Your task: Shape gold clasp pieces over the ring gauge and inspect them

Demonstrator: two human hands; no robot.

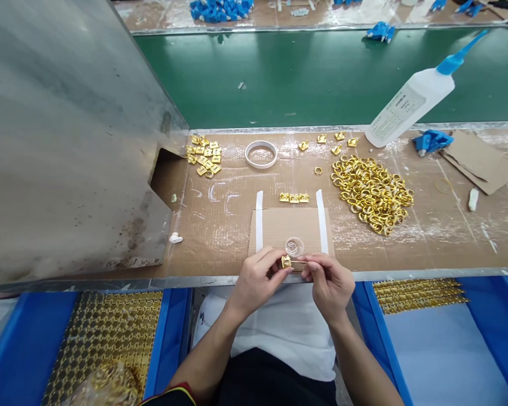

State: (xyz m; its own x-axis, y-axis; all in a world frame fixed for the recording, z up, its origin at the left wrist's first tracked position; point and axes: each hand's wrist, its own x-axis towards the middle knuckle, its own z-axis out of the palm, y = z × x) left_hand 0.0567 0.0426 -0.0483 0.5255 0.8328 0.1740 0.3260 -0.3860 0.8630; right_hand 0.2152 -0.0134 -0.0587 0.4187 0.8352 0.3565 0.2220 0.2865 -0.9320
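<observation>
My left hand [258, 282] pinches a small square gold-coloured piece [286, 261] between thumb and fingertips at the table's near edge. In my right hand [331, 283] is a thin pale stick [298, 261], its tip reaching the gold piece. Just beyond my fingers, a small clear round dish [294, 246] sits on a cardboard pad [288, 225] held by two strips of white tape. Three gold square pieces [294, 198] lie in a row past the pad's far edge.
Gold rings form a large pile [370, 192] on the right. Gold squares cluster [204, 155] at the left, near a metal housing [76, 141]. A white tape roll [261, 154] and a blue-tipped bottle [410, 104] stand farther back. Blue trays [497, 321] flank my lap.
</observation>
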